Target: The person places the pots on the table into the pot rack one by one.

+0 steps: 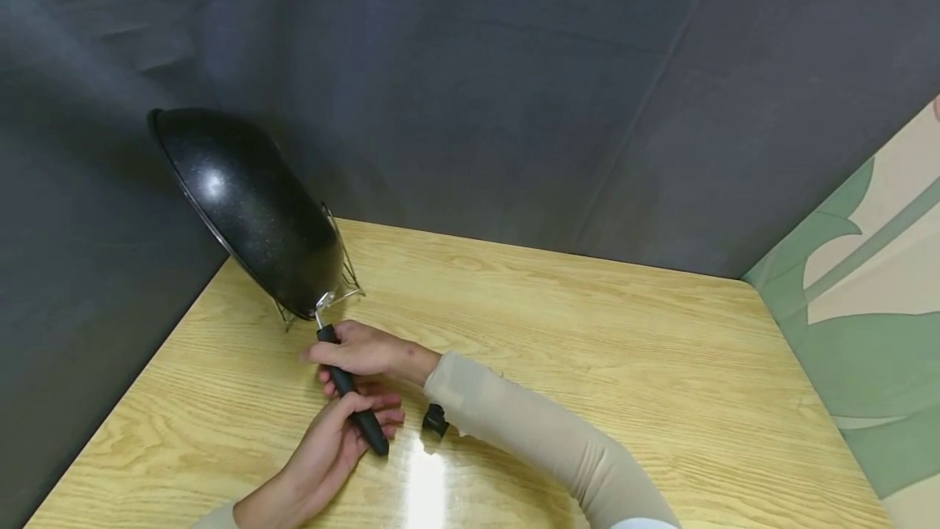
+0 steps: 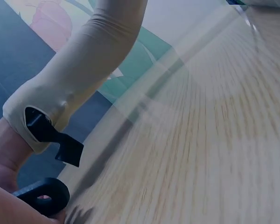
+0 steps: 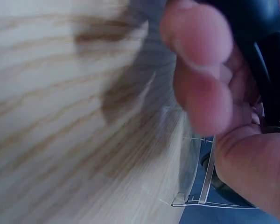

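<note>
A black wok (image 1: 253, 206) stands tilted up on its side at the back left, its dark outer surface facing right. It rests against a thin wire rack (image 1: 352, 272). Its black handle (image 1: 370, 433) slopes down toward the front. My right hand (image 1: 367, 351) grips the handle's upper part, near the metal neck. Lower down, my left hand (image 1: 330, 451) holds the handle with the thumb across it and fingers behind. The handle's looped end shows beside the left hand in the left wrist view. Right fingers (image 3: 207, 105) curl beside the handle in the right wrist view.
A wooden table (image 1: 587, 349) spreads out to the right. Dark cloth (image 1: 477, 104) hangs behind and at the left, close to the wok. A leaf-patterned curtain (image 1: 881, 333) borders the right side. A black mount (image 1: 436, 420) sits on the right wrist.
</note>
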The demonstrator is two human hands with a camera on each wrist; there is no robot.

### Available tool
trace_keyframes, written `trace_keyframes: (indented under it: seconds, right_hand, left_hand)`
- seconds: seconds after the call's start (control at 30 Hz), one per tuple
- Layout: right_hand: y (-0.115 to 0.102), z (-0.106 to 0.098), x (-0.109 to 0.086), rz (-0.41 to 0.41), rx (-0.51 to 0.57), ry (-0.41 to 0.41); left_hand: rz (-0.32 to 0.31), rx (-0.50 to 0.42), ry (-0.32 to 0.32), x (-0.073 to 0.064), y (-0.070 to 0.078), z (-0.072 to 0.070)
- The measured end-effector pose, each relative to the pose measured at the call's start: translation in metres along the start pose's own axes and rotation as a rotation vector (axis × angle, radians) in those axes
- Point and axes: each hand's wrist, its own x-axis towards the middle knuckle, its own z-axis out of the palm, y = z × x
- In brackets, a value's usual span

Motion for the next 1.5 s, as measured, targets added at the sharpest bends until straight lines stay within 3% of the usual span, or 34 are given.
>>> trace_keyframes:
  seconds: [0.2, 0.43, 0.73, 0.93, 1.17, 1.33, 1.5]
  right_hand:
    - [0.001, 0.002, 0.001, -0.006, 0.008, 0.019]
    - [0.005, 0.003, 0.002, -0.044, 0.018, 0.030]
    - [0.005, 0.005, 0.003, -0.097, -0.087, 0.084]
    - [0.006, 0.005, 0.002, -0.150, -0.323, 0.145]
    - [0.009, 0.003, 0.000, -0.194, -0.574, 0.208]
    - [0.010, 0.005, -0.002, -0.228, -0.750, 0.267]
    - [0.013, 0.005, -0.007, -0.245, -0.841, 0.269]
  left_hand:
    - [-0.002, 0.007, 0.036, -0.006, 0.001, 0.000]
    - [0.056, 0.019, 0.075, -0.010, -0.002, 0.000]
    - [0.061, 0.032, 0.119, -0.014, 0.002, -0.002]
    - [0.048, 0.046, 0.165, -0.018, 0.003, -0.004]
    - [0.071, 0.068, 0.162, -0.022, 0.003, -0.003]
    - [0.097, 0.087, 0.114, -0.026, 0.004, -0.003]
    - [0.119, 0.092, 0.075, -0.029, 0.004, -0.007]
